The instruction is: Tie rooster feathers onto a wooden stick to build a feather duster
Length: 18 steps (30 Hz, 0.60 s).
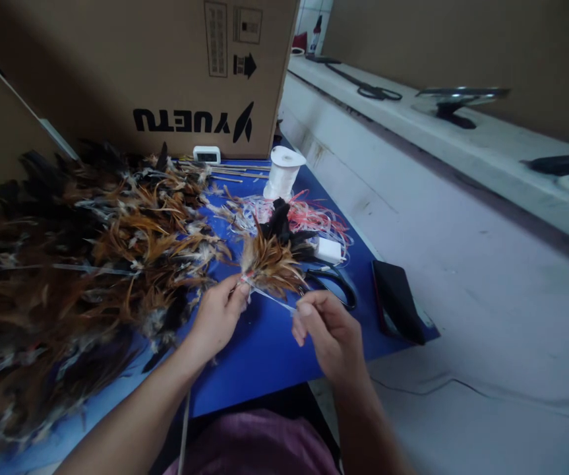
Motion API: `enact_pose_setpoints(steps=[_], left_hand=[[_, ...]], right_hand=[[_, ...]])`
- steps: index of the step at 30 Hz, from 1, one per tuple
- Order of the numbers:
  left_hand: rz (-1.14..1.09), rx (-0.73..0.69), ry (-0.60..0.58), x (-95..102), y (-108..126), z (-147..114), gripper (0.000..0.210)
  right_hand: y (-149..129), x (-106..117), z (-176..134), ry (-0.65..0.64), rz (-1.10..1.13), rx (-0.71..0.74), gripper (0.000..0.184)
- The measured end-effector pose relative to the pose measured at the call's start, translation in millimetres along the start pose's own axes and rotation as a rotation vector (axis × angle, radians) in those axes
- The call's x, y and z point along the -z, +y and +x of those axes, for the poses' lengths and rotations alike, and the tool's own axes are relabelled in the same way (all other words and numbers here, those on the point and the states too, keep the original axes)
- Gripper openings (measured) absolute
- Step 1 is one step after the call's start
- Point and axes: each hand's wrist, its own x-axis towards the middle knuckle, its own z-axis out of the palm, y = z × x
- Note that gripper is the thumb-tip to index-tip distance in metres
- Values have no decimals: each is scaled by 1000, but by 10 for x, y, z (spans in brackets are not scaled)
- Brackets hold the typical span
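My left hand (219,315) is closed in a pinch around the base of a bunch of brown and black feathers (270,260), where a bit of red shows. From that base a thin white ribbon (273,299) stretches tight to my right hand (332,335), whose thumb and fingers are closed on its end. Below my left wrist a thin stick (184,429) slants down toward my lap; whether it joins the bunch is hidden by the hand. Black-handled scissors (338,288) lie just beyond my right hand, partly under the feathers.
A large heap of feather bunches (130,231) covers the left side of the blue table (249,363). Behind stand a white spool (283,175), red and white ribbons (308,214) and a cardboard box (165,66). A white block (328,251) and a phone (397,300) lie right, beside a wall ledge (413,125).
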Motion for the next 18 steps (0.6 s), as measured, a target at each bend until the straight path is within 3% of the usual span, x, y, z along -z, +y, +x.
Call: enact_pose_setpoints(steps=[3, 6, 14, 18], left_hand=[[-158, 41, -2, -1, -21, 5, 32], [-261, 78, -11, -5, -21, 3, 31], [-510, 229, -139, 35, 158, -30, 30], [-544, 198, -248, 46, 213, -83, 31]], right_hand=[[109, -25, -30, 44, -422, 153, 15], [187, -89, -19, -16, -613, 300, 23], [295, 1, 151, -171, -604, 169, 20], [303, 68, 297, -266, -522, 179, 20]])
